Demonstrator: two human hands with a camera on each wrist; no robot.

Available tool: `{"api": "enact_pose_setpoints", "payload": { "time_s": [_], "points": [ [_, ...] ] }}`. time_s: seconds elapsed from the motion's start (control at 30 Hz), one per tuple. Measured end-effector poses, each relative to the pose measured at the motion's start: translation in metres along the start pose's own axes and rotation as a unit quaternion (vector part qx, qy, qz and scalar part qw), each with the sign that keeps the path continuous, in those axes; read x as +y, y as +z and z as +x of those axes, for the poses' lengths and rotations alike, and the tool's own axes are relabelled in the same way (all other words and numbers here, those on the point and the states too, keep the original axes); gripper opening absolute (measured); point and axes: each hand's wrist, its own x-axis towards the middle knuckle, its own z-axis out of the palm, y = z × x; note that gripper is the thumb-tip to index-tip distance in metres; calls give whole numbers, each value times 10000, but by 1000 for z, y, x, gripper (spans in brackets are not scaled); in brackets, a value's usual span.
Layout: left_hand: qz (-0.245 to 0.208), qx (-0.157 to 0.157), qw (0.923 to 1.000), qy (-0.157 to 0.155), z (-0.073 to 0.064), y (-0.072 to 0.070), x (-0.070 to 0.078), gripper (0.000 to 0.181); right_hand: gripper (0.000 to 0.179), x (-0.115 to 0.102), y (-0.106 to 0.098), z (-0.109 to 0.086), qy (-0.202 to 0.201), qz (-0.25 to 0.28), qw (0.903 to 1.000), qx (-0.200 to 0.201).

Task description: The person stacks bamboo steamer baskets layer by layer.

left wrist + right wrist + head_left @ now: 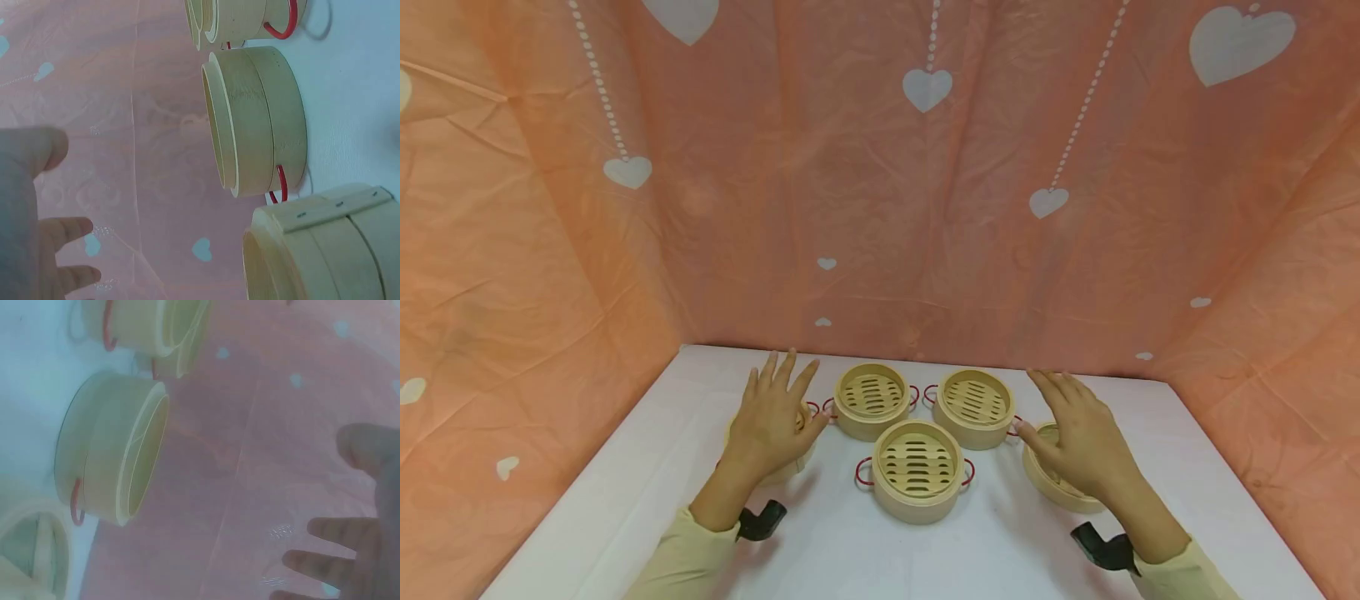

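My left hand, fingers spread, is held above a round bamboo steamer basket and partly hides it. My right hand hovers with extended fingers over another steamer basket, also partly covered. Neither hand holds anything. Between them, a steamer basket with a slatted base and red side handles stands in front. Two similar ones, a back left basket and a back right basket, stand behind it. The left wrist view shows the left basket close by, apart from the fingers.
The baskets stand on a white-covered table. An orange-pink cloth with white hearts hangs behind the table and along both sides. Dark straps with mounts, a left mount and a right mount, sit at the wrists.
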Motion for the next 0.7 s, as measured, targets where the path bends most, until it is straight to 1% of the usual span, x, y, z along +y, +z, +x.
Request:
{"api": "enact_pose_setpoints", "payload": {
  "time_s": [0.07,0.17,0.27,0.47,0.57,0.7],
  "points": [
    [-5,159,9998,114,0,0,-2,76,69,1,-1,0,94,344,9994,-10],
    [-38,365,9989,300,-1,-2,-4,78,67,2,-1,-2,300,842,9959,-105],
    [-39,486,9978,455,-2,-4,-5,76,66,3,1,-2,425,1246,9911,-199],
    [39,479,9964,700,-7,-5,-10,69,61,2,7,-4,525,1848,9808,-339],
    [31,469,9957,797,-10,-5,-12,65,60,0,10,-5,561,1986,9775,-447],
    [-39,477,9953,843,-13,-4,-16,62,58,-4,14,-8,581,2093,9737,-687]
  ]
}}
